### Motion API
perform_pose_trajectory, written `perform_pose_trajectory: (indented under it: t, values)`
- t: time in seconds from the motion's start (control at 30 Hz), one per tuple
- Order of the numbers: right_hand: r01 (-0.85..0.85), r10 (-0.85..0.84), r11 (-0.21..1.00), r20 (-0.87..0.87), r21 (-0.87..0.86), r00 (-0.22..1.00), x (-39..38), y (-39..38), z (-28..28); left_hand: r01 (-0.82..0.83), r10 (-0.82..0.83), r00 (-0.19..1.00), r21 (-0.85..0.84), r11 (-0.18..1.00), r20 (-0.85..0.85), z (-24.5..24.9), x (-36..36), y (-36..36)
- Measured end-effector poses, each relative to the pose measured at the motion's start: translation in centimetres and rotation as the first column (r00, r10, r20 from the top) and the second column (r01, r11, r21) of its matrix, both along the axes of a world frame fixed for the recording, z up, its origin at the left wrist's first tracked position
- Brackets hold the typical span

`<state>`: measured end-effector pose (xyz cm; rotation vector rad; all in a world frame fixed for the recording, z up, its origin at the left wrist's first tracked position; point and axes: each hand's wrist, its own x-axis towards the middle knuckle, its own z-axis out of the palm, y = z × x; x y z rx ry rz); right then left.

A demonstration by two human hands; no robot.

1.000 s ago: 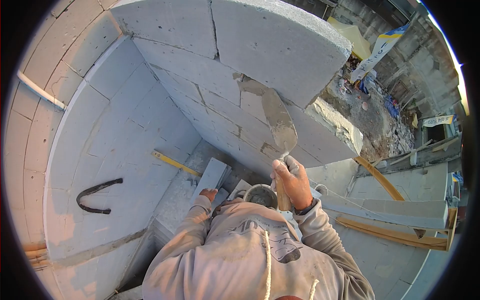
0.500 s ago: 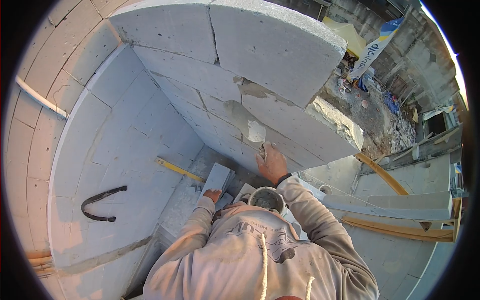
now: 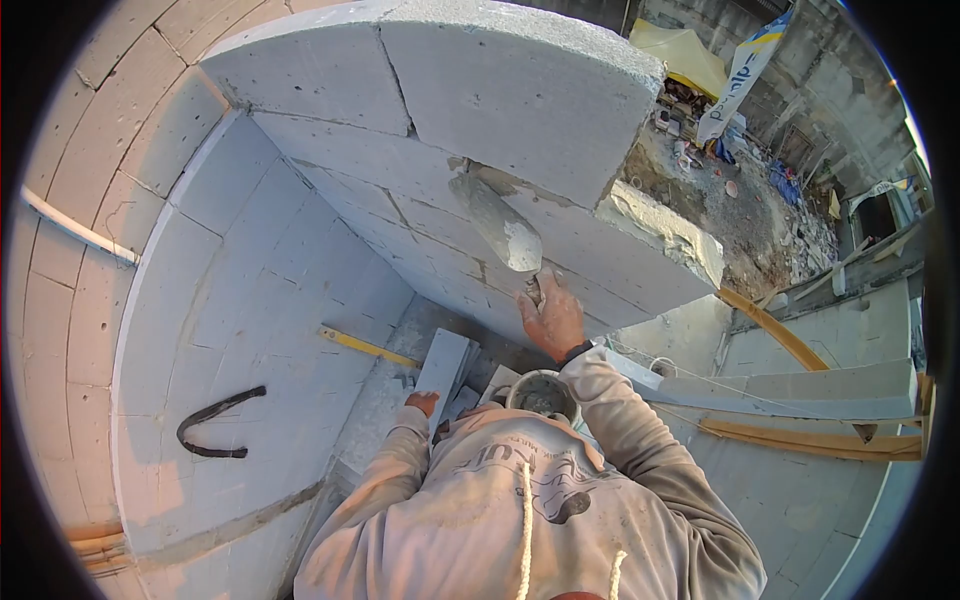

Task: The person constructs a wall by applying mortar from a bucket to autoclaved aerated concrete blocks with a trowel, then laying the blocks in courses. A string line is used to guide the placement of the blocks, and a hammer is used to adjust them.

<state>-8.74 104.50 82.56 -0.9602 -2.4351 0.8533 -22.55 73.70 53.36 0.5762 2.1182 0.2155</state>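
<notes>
My right hand (image 3: 555, 318) is closed round the handle of a trowel (image 3: 520, 243), held against the face of a pale block wall (image 3: 520, 110). Its blade lies over a grey mortar patch around a wall joint. Below that hand, close to my chest, stands a bucket (image 3: 573, 402) with wet grey mortar inside. My left hand (image 3: 423, 402) is low beside the near end of a loose pale block (image 3: 446, 362), seemingly touching its edge. The fingers of that hand are too small and partly hidden to read.
A yellow level-like bar (image 3: 370, 346) leans by the left wall, near a bent black strip (image 3: 215, 410). A timber piece (image 3: 775, 330) and curved boards (image 3: 810, 440) are at the right. Beyond the wall's broken end lie rubble (image 3: 745, 215) and a banner (image 3: 745, 80).
The trowel blade now shows broadly against the mortar patch, where before only a pale lower part stood out. My right hand has shifted slightly right and down in view; the camera has moved a little.
</notes>
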Motion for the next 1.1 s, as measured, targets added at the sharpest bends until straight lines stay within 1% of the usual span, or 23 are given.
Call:
perform_pose_trajectory:
  t: [0.07, 0.1, 0.17, 0.2, 0.27, 0.33, 0.5, 0.57, 0.63, 0.7, 0.77, 0.8, 0.87, 0.9, 0.97, 1.0, 1.03, 1.1]
  values:
    - [0.009, -0.009, 1.0, -0.027, 0.005, 1.0, 1.2, 0.3, 0.2, 0.082, -0.078, 0.995, 0.075, 0.994, -0.058, 0.4, 0.2, 1.4]
    - [0.008, -0.008, 1.0, -0.027, 0.006, 1.0, 1.8, 0.4, 0.1, 0.082, -0.078, 0.995, 0.075, 0.994, -0.059, -0.5, 0.2, 1.8]
    - [0.025, -0.016, 0.997, -0.12, 0.067, 0.993, 3.0, 0.9, -0.3, 0.017, -0.012, 0.999, 0.185, 0.983, -0.031, -2.0, 0.0, 2.9]
    - [0.031, -0.022, 0.997, -0.122, 0.068, 0.992, 3.6, 1.1, -0.2, 0.023, -0.018, 0.999, 0.186, 0.982, -0.033, -0.6, 0.1, 3.7]
    - [0.031, -0.025, 0.998, -0.103, 0.058, 0.994, 4.7, 1.5, 0.3, 0.155, -0.148, 0.988, 0.175, 0.972, -0.055, 2.1, 0.3, 4.8]
    - [0.043, -0.037, 0.998, -0.117, 0.052, 0.992, 5.8, 1.7, 0.8, 0.18, -0.172, 0.983, 0.153, 0.972, -0.066, 0.2, -0.1, 4.8]
    - [0.07, -0.063, 0.996, -0.136, 0.049, 0.989, 8.0, 2.4, 1.1, 0.248, -0.237, 0.965, 0.094, 0.964, -0.111, -0.8, 0.3, 4.4]
    - [0.115, -0.103, 0.99, -0.135, 0.085, 0.985, 8.9, 2.6, 0.5, 0.135, -0.128, 0.989, 0.098, 0.986, -0.068, -0.7, 0.7, 4.4]
    - [0.125, -0.111, 0.988, -0.149, 0.093, 0.983, 10.0, 2.9, 0.0, 0.11, -0.105, 0.993, 0.089, 0.99, -0.059, -0.4, 1.0, 4.6]
    - [0.126, -0.109, 0.987, -0.158, 0.099, 0.981, 11.4, 3.1, -0.5, 0.076, -0.072, 0.996, 0.077, 0.994, -0.046, 1.1, 1.7, 4.9]
    - [0.168, -0.139, 0.968, -0.159, 0.188, 0.977, 12.8, 3.3, -0.8, 0.26, -0.256, 0.965, 0.055, 0.964, -0.062, 2.7, 2.0, 5.7]
    - [0.132, -0.108, 0.98, -0.162, 0.147, 0.981, 13.5, 3.3, 0.2, 0.237, -0.233, 0.97, 0.059, 0.97, -0.065, 2.7, 2.4, 5.8]
    - [0.075, -0.049, 0.985, -0.167, 0.158, 0.985, 14.0, 3.4, 1.3, 0.194, -0.179, 0.977, 0.13, 0.972, -0.117, 2.6, 3.2, 5.7]
    - [0.048, -0.019, 0.985, -0.169, 0.167, 0.985, 14.2, 3.5, 1.5, 0.178, -0.164, 0.98, 0.132, 0.975, -0.114, 1.9, 3.2, 5.8]
    - [0.017, 0.005, 0.988, -0.141, 0.151, 0.99, 14.4, 3.8, 1.7, 0.153, -0.148, 0.986, 0.052, 0.987, -0.081, -0.5, 3.2, 6.2]
    - [-0.006, 0.03, 0.985, -0.137, 0.172, 0.99, 14.3, 3.9, 1.9, 0.215, -0.2, 0.972, 0.132, 0.968, -0.123, -1.0, 3.3, 6.1]
    - [-0.028, 0.054, 0.981, -0.135, 0.19, 0.989, 14.2, 4.0, 1.9, 0.211, -0.198, 0.974, 0.13, 0.969, -0.11, -1.5, 3.6, 6.0]
    - [-0.046, 0.063, 0.981, -0.085, 0.189, 0.994, 14.8, 4.3, 0.3, 0.035, -0.026, 0.999, 0.206, 0.978, -0.045, 1.4, 4.2, 6.5]
